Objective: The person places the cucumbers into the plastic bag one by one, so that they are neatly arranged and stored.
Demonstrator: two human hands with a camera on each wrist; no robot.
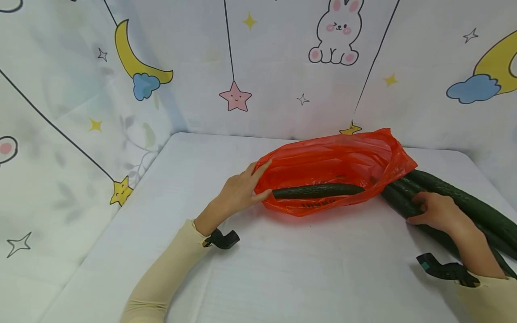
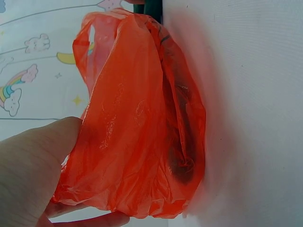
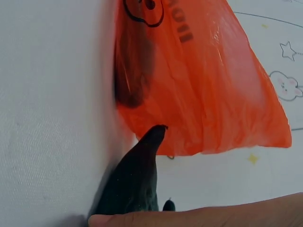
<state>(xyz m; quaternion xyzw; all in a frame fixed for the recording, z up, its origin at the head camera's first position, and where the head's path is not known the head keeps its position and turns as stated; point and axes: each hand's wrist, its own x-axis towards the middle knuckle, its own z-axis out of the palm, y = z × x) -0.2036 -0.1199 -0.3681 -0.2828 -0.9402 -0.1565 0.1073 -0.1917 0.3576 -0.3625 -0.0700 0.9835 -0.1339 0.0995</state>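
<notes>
A red plastic bag (image 1: 323,157) lies on its side, its mouth spread toward me. One dark green cucumber (image 1: 319,190) is inside, along the lower side of the mouth. My left hand (image 1: 238,190) pinches the bag's left edge; in the left wrist view the thumb (image 2: 57,137) lies on one side of the film, with fingers behind it. At right, my right hand (image 1: 440,213) grips the nearest of the long cucumbers (image 1: 476,202) on the table. That cucumber's tip (image 3: 154,137) points at the bag in the right wrist view. The cucumbers' far ends overlap the bag's right end.
A white-covered table (image 1: 307,269) lies under everything. Behind it hangs a pale cloth backdrop (image 1: 274,58) printed with moons, stars and a rabbit. Each wrist wears a small black camera mount (image 1: 444,269).
</notes>
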